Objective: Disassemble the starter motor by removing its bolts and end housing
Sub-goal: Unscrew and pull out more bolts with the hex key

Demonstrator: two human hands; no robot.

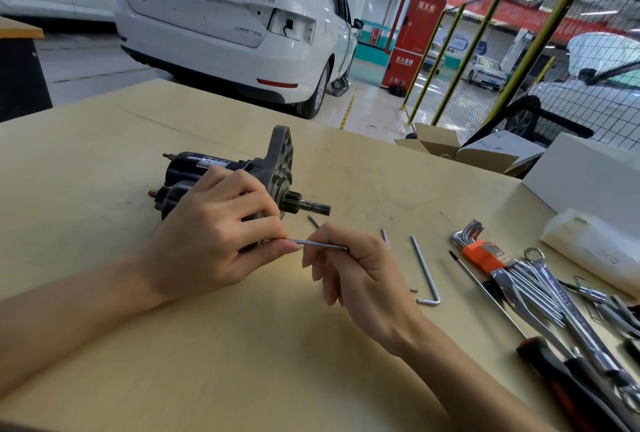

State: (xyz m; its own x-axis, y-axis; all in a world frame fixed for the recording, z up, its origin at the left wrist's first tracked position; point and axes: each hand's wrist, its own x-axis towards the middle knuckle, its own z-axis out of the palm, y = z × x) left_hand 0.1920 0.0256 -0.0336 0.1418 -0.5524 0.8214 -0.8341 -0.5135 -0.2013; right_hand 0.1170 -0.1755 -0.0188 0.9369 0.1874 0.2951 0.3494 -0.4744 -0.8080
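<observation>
While the starter motor (221,186) lies on its side on the bench (104,141), terminals pointing left and pinion shaft pointing right, the job in hand looks like drawing a long through bolt (320,245) out of the housing side. Left hand (211,234) rests over the motor body, fingers curled on it, with thumb and forefinger closed on the bolt right where it leaves the casting; I'd keep that hand pressing the motor down so it can't roll. End housing (278,158), the grey flanged casting, is still seated on the body, so not split yet. Best approach, my read: pull the bolt straight along its own axis, no sideways bending, and let the left fingertips act as a guide only. Right hand (353,272) has the far end of the bolt pinched between thumb and forefinger; its other fingers hang loosely curled below, holding nothing. Further right on the bench: two short pins or bolts (385,237) lying loose, near the shaft, then a long hex key (425,270), then a hex key set in an orange holder (479,251), spanners (540,289) beside it. Park this bolt with the loose ones so the count stays straight. Whether a second through bolt is still in, can't tell; the left hand hides that side.
</observation>
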